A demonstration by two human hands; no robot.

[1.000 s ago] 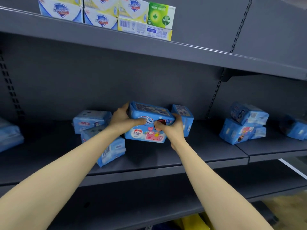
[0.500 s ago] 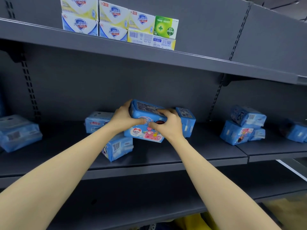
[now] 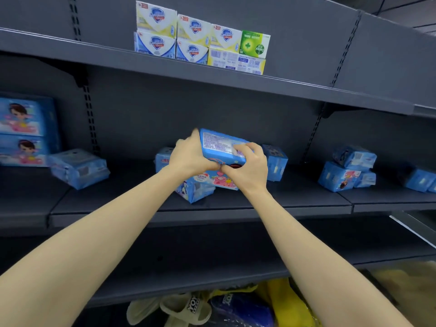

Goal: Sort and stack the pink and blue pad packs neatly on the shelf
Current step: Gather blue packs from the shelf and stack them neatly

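Nearest, below the lowest board (image 3: 212, 267), pale slippers (image 3: 184, 310) and yellow bags (image 3: 283, 300) are seen heaped together.

Further in, the middle shelf (image 3: 236, 206) is loaded with blue pad packs in loose groups. At its far left, two large packs (image 3: 23, 133) are stacked one on the other, and a tilted pack (image 3: 79, 171) is leaned just beside them. Near the centre a small pack (image 3: 195, 191) is laid askew at the front, a second pack (image 3: 162, 159) is placed behind it, and an upright pack (image 3: 274, 166) is stood to the right. Well apart, on the next bay, a cluster of packs (image 3: 346, 171) is piled unevenly, with more packs (image 3: 422, 180) at the frame's edge.

Farthest up, soap boxes (image 3: 195, 38) are stacked in two rows on the upper shelf (image 3: 236, 83), and a green box (image 3: 254, 44) is set at their right end.

Both bare forearms are stretched forward to the centre of the middle shelf. A blue and pink pad pack (image 3: 221, 147) is held there between the two hands, its labelled top tilted toward the camera. Its left end is gripped by the left hand (image 3: 191, 156), whose fingers are wrapped behind the edge. Its right end is gripped by the right hand (image 3: 247, 168), whose fingers are curled over the top. Both thumbs are pressed on the front face, nearly touching. Whether the pack's base is touching the shelf cannot be told.
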